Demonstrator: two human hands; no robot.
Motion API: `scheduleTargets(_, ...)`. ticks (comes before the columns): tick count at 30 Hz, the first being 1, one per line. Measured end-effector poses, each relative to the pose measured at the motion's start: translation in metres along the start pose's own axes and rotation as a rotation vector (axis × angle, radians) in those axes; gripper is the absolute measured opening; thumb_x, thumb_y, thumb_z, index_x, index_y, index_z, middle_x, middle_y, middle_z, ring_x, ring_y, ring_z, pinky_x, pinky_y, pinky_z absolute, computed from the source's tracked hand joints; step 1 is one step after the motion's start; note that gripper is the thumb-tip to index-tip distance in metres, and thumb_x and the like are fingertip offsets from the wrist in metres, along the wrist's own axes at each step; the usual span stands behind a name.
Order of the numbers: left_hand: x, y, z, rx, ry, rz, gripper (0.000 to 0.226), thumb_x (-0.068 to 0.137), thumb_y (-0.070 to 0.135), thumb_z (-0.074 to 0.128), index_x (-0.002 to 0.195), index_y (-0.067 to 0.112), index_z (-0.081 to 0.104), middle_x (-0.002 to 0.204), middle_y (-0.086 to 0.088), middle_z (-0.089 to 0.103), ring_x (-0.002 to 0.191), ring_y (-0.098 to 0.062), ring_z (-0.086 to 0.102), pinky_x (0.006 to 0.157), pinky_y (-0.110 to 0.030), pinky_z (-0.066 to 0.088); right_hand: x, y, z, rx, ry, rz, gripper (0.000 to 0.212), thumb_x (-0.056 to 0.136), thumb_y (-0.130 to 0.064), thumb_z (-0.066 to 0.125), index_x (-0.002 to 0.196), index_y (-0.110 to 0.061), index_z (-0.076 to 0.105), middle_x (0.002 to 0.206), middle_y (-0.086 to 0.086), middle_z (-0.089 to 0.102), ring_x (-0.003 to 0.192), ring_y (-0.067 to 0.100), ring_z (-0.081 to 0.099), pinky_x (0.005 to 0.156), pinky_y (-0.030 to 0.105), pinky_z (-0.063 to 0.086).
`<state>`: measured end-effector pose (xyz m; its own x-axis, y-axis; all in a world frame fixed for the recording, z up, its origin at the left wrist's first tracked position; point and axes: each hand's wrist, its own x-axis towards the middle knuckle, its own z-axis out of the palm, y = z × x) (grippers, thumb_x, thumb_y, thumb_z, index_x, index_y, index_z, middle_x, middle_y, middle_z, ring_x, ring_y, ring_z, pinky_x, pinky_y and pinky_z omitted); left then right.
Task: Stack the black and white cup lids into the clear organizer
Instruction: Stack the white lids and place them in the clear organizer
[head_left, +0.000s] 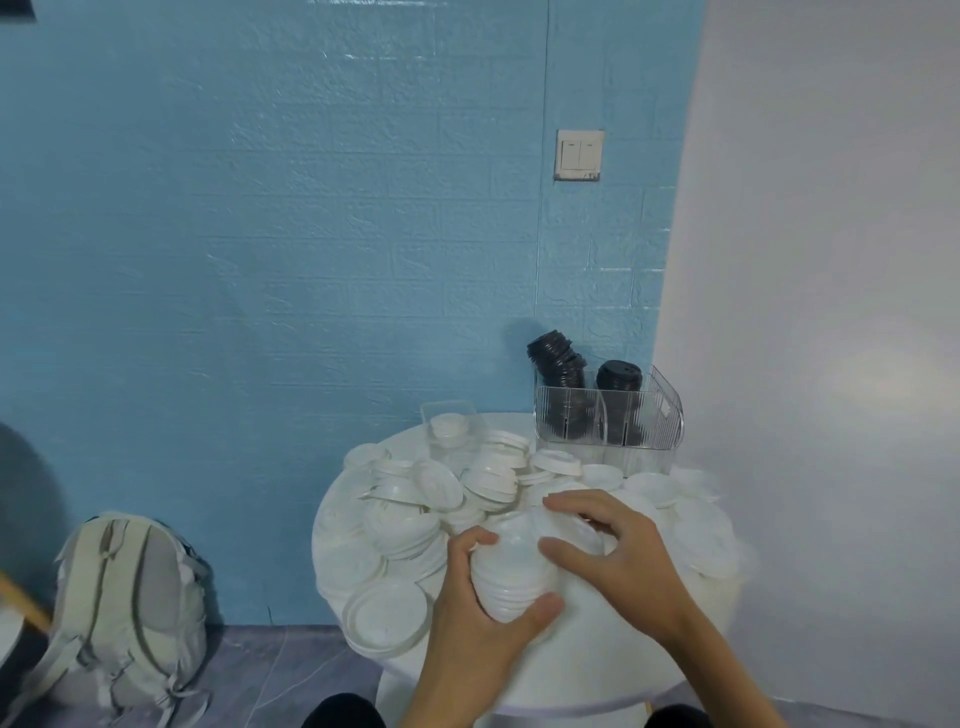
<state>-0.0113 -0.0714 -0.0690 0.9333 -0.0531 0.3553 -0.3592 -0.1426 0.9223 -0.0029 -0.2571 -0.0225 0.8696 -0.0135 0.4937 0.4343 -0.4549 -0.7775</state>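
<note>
Lower centre of the frame: a round white bench (597, 670) carries a loose heap of white lids (441, 493).
Left hand: the left hand (483, 623) grips a short stack of white lids (511, 577) from below and the side, thumb curled under its near edge.
Right hand: the right hand (623, 551) rests on top of the same stack, fingers spread and bent over the rim, steadying it.
Organizer: the clear organizer (608, 415) stands at the back right of the bench, near the blue wall (260, 260), well apart from the hands.
Black lids: two columns of black lids (618, 379) already fill compartments there; the left column (556, 358) leans at its top.
Small clear box: a second clear box (449, 415) left of the organizer holds a few white lids.
Step in hand: gathering and squaring a white stack before carrying it over, I judge.
Risk, stack: the nested lids look loosely aligned; a squeeze off-centre could fan them out and spill them.
Risk, path: carrying across the heap could knock lids off the bench edge.
Risk, organizer: bumping the leaning black column could topple it.
Lower left: a pale backpack (130, 613) sits on the floor.
</note>
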Motion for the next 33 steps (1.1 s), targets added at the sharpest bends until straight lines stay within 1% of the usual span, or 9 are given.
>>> scheduleTargets(4,-0.004,-0.008,0.007,0.105,-0.033,-0.053,0.084,0.043,0.057,0.092,0.107,0.054,0.036,0.103,0.019,0.066,0.089,-0.003,0.065,0.076,-0.033,0.056,-0.009,0.0,0.02,0.026,-0.094,0.01,0.041,0.068,-0.041,0.086,0.107,-0.034,0.076,0.117,-0.023,0.069,0.116,0.001,0.063,0.101,0.024,0.047)
scheduleTargets(7,-0.003,-0.008,0.007,0.134,-0.033,-0.1,0.091,0.039,0.062,0.089,0.109,0.053,0.03,0.103,0.019,0.064,0.088,0.001,0.065,0.071,-0.024,0.054,-0.014,0.004,0.03,0.053,-0.108,0.019,0.043,0.065,-0.044,0.084,0.107,-0.035,0.076,0.117,-0.023,0.069,0.117,0.001,0.062,0.102,0.023,0.046)
scheduleTargets(10,0.0,-0.009,0.006,0.15,-0.04,-0.132,0.1,0.037,0.066,0.085,0.115,0.049,0.026,0.105,0.018,0.062,0.087,0.004,0.065,0.065,-0.014,0.048,-0.013,0.008,0.034,0.071,-0.139,0.024,0.042,0.068,-0.037,0.087,0.108,-0.034,0.076,0.118,-0.023,0.067,0.117,0.0,0.061,0.101,0.018,0.046)
scheduleTargets(14,0.002,-0.016,0.007,0.16,-0.048,-0.095,0.103,0.041,0.063,0.088,0.12,0.057,0.022,0.109,0.018,0.065,0.088,0.005,0.067,0.074,-0.02,0.055,-0.014,0.012,0.044,0.067,-0.171,0.021,0.04,0.071,-0.031,0.088,0.109,-0.036,0.076,0.118,-0.024,0.064,0.119,0.0,0.059,0.099,0.012,0.042)
scheduleTargets(17,0.001,-0.019,0.005,0.14,-0.056,-0.06,0.101,0.049,0.052,0.094,0.12,0.061,0.023,0.114,0.019,0.066,0.094,0.007,0.066,0.083,-0.027,0.057,-0.015,0.015,0.051,0.089,-0.153,0.018,0.039,0.071,-0.038,0.085,0.109,-0.038,0.075,0.119,-0.021,0.064,0.12,0.004,0.059,0.103,0.019,0.043)
scheduleTargets(20,0.001,-0.018,0.003,0.1,-0.07,-0.041,0.099,0.058,0.033,0.095,0.125,0.057,0.026,0.118,0.023,0.06,0.099,0.009,0.064,0.088,-0.026,0.056,-0.018,0.017,0.059,0.113,-0.126,0.014,0.037,0.073,-0.041,0.083,0.109,-0.039,0.074,0.121,-0.017,0.063,0.122,0.005,0.059,0.104,0.019,0.042)
scheduleTargets(22,0.001,-0.018,0.001,0.088,-0.088,-0.029,0.098,0.062,0.028,0.093,0.129,0.057,0.027,0.126,0.024,0.054,0.106,0.009,0.062,0.092,-0.025,0.055,-0.021,0.018,0.065,0.127,-0.126,0.011,0.036,0.076,-0.035,0.085,0.111,-0.035,0.073,0.122,-0.014,0.063,0.122,0.006,0.058,0.103,0.015,0.041)
scheduleTargets(27,0.001,-0.02,-0.002,0.084,-0.087,-0.039,0.092,0.061,0.043,0.083,0.136,0.052,0.031,0.138,0.02,0.052,0.123,0.004,0.055,0.105,-0.031,0.05,-0.024,0.019,0.072,0.148,-0.114,0.073,0.035,0.085,-0.03,0.081,0.117,-0.033,0.068,0.12,-0.02,0.066,0.119,0.0,0.058,0.096,0.008,0.04)
scheduleTargets(33,-0.001,-0.023,0.0,0.093,-0.133,-0.065,0.098,0.066,0.048,0.082,0.147,0.044,0.027,0.149,0.024,0.04,0.136,0.006,0.042,0.113,-0.026,0.041,-0.027,0.02,0.072,0.157,-0.111,0.136,0.035,0.088,-0.033,0.078,0.121,-0.035,0.068,0.122,-0.024,0.067,0.119,-0.006,0.057,0.097,0.007,0.04)
